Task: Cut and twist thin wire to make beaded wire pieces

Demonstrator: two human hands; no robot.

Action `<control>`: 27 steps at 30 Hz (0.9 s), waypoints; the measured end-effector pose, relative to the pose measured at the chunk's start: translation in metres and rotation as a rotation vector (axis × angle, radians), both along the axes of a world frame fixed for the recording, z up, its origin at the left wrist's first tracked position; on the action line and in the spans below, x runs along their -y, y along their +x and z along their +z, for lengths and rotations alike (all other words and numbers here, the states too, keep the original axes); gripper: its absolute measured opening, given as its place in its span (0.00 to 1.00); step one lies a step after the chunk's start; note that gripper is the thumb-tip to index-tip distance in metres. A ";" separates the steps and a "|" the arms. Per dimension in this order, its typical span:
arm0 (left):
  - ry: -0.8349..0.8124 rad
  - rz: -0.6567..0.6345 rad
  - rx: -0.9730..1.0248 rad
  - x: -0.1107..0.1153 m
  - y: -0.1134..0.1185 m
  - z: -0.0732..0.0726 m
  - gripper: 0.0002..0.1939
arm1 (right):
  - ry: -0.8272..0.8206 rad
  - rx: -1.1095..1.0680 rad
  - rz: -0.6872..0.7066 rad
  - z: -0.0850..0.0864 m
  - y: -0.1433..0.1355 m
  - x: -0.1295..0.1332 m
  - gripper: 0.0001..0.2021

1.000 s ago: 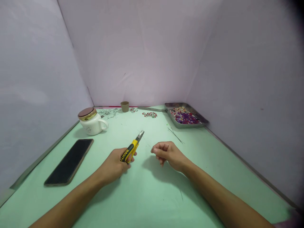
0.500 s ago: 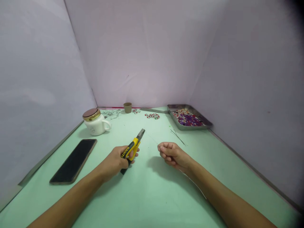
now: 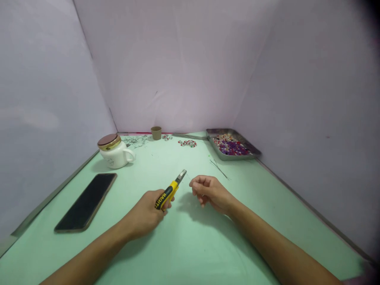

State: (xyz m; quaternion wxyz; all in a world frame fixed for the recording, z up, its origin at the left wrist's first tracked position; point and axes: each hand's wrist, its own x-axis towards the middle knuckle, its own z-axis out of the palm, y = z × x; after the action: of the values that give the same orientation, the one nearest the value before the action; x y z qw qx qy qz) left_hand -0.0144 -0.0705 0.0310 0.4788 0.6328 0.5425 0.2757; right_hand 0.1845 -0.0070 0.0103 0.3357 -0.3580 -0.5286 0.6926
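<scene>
My left hand (image 3: 150,213) is wrapped round yellow-and-black pliers (image 3: 170,192), whose metal jaws point up and to the right. A very thin wire (image 3: 188,175) runs from near the jaw tips toward my right hand (image 3: 212,192). The thumb and forefinger of that hand are pinched together at the wire's end, while the other fingers curl loosely below. The wire is so fine that its exact ends are hard to make out. Both hands are just above the pale green table surface (image 3: 184,253), a short gap apart.
A phone (image 3: 86,202) and a lidded white mug (image 3: 116,155) are at left. Farther back are a wire pile (image 3: 135,141), a small brown cup (image 3: 156,133), beaded pieces (image 3: 187,143) and long rods (image 3: 190,136). A metal tray (image 3: 242,157) holds beads; loose wires (image 3: 219,169) lie before it.
The pliers have turned and their jaws have come closer to my right hand, so less wire shows between them. The lower fingers of my right hand have loosened. The view has shifted slightly.
</scene>
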 end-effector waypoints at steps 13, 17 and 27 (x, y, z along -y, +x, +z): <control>-0.036 -0.059 -0.064 -0.003 -0.005 0.001 0.13 | -0.244 -0.037 -0.305 0.003 0.000 -0.005 0.09; 0.010 -0.067 -0.162 -0.002 -0.003 0.000 0.14 | -0.203 -0.040 -0.302 0.003 -0.002 0.000 0.09; 0.062 -0.062 -0.172 -0.003 -0.002 0.002 0.14 | -0.228 -0.054 -0.232 0.003 -0.004 0.004 0.09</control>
State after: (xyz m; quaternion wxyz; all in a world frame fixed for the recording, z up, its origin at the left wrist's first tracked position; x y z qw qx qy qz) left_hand -0.0168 -0.0673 0.0328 0.4188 0.6852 0.5530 0.2219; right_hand 0.1801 -0.0109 0.0133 0.3849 -0.4337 -0.3925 0.7139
